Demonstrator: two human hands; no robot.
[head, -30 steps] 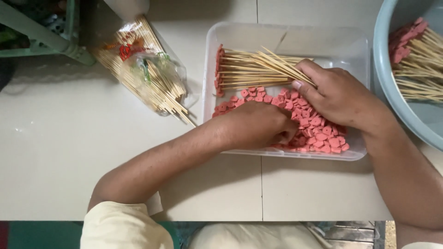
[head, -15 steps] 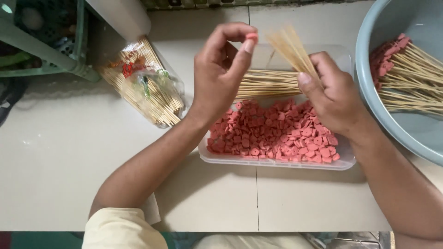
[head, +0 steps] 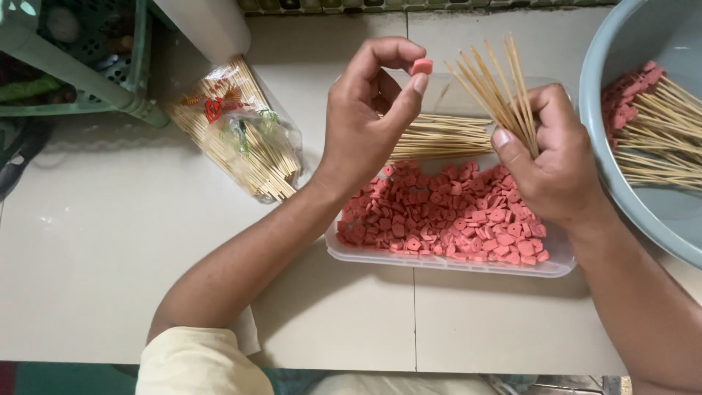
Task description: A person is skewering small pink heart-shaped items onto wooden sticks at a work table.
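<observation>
Though small, pink piece point(head: 421, 66), squarish.

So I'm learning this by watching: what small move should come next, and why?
Probably bring the pink piece, pinched in the left hand, across onto a skewer tip. The right hand holds the bundle of skewers fanned upward beside it, and none of those carries a piece yet.

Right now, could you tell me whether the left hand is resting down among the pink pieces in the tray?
No, the left hand is raised above the clear tray, pinching a single pink piece between its fingertips.
</observation>
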